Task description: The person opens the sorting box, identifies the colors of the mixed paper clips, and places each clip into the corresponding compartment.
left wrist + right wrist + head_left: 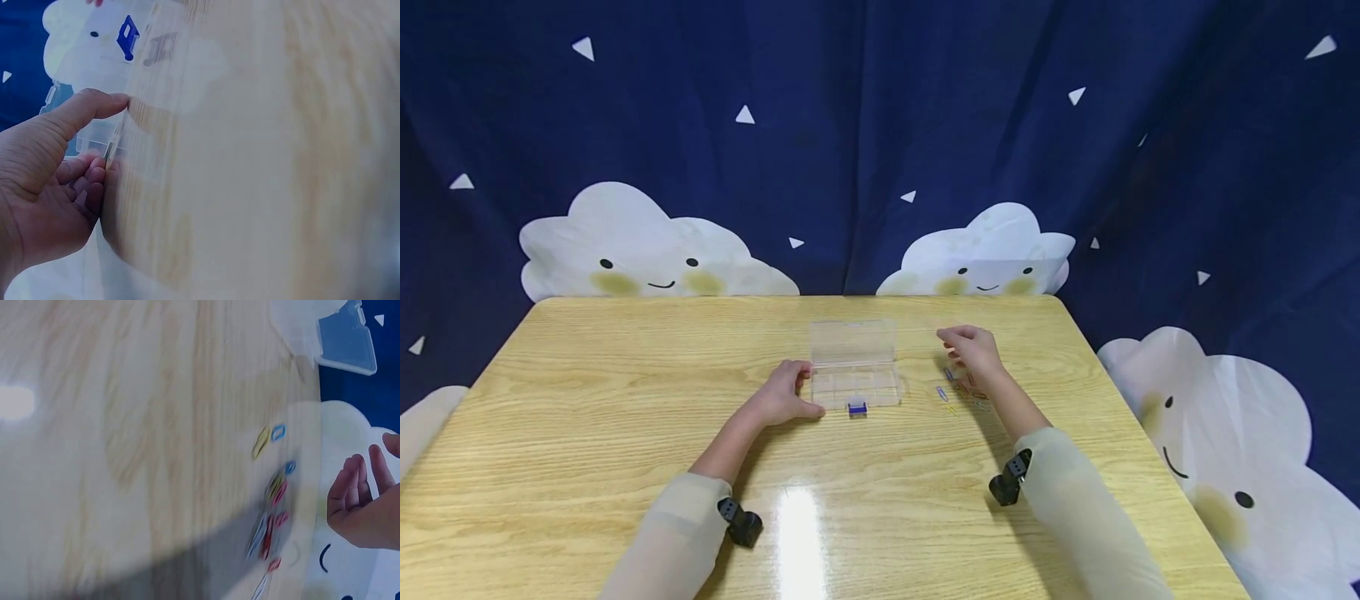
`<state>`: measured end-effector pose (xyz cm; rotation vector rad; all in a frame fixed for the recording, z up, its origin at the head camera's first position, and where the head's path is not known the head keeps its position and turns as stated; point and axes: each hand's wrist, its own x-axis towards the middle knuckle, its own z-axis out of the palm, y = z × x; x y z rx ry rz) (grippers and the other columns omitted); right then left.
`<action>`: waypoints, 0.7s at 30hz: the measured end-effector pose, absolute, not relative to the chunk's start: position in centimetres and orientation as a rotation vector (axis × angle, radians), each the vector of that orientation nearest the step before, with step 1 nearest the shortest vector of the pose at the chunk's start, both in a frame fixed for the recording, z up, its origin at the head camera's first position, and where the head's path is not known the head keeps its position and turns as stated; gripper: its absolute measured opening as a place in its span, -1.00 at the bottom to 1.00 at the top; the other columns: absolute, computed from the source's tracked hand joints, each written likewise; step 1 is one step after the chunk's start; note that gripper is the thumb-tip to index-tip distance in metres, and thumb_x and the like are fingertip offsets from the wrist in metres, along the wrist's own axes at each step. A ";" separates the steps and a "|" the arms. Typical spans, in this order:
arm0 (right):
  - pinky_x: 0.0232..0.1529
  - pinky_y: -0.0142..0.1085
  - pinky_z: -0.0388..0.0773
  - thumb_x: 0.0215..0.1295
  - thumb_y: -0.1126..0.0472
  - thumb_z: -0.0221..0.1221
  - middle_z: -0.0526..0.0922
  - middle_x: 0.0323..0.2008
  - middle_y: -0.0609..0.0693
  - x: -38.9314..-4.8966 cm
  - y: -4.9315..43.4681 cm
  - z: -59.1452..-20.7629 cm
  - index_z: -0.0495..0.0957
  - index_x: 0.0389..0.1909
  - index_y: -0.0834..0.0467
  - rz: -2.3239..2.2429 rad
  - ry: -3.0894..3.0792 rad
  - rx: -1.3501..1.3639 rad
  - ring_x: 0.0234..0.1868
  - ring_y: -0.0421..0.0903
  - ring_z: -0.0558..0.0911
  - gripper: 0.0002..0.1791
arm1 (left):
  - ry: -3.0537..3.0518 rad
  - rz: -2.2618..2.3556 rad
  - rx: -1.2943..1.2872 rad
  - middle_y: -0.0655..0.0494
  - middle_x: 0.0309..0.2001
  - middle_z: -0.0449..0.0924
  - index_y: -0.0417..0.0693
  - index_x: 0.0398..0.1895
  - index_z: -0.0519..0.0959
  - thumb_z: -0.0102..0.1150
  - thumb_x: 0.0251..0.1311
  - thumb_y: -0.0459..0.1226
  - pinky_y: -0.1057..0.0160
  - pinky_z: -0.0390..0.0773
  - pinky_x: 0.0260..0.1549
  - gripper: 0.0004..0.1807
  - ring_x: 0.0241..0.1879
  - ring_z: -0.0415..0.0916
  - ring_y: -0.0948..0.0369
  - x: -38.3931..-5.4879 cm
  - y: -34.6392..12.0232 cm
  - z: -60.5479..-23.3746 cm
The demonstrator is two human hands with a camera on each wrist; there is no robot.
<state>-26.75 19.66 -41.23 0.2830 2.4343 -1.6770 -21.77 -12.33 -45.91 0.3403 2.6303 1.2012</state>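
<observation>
Navy fabric fills my head feed as a curtain [850, 125], printed with white triangles and smiling clouds [647, 242]. Below it I see a wood-grain table [625, 375], light glaring on its near part. Two off-white sleeves [1082, 500] reach in from the near side. Toward the table's far side sits a clear plastic compartment box [880, 402], its hinged lid [853, 343] folded back behind it. I have the left hand [782, 396] on the box's left end, thumb at the near corner and fingers bent against the side, holding it between them. The right hand [976, 350] hangs above the table, right of the box, fingers loosely bent with a narrow gap at the thumb. A black camera [745, 525] rides on each wrist. On the box's front edge I make out a blue latch [857, 409]. Coloured paper clips [267, 537] lie scattered right of the box, near the right hand.
</observation>
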 end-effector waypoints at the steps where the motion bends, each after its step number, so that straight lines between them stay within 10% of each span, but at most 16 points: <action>1: 0.02 -0.03 0.44 0.29 -0.04 0.11 0.46 0.05 0.24 -26.7 20.0 -41.3 0.48 0.06 0.22 -1.659 2.448 0.284 0.01 0.18 0.48 -0.53 | 2.627 1.203 0.339 -0.11 -0.13 0.31 -0.39 0.16 0.28 0.46 -0.17 -0.23 0.18 0.33 -0.18 -0.18 -0.17 0.25 0.08 -21.8 -12.3 -45.9; 21: -0.32 -0.23 0.47 0.31 0.05 0.10 0.58 -0.20 0.20 -25.4 24.6 -42.8 0.55 -0.08 0.29 -1.279 2.719 0.192 -0.33 -0.07 0.50 -0.62 | 2.596 1.218 0.319 -0.15 -0.07 0.31 -0.39 0.17 0.27 0.46 -0.16 -0.22 0.15 0.34 -0.15 -0.17 -0.13 0.25 0.07 -21.8 -12.4 -46.0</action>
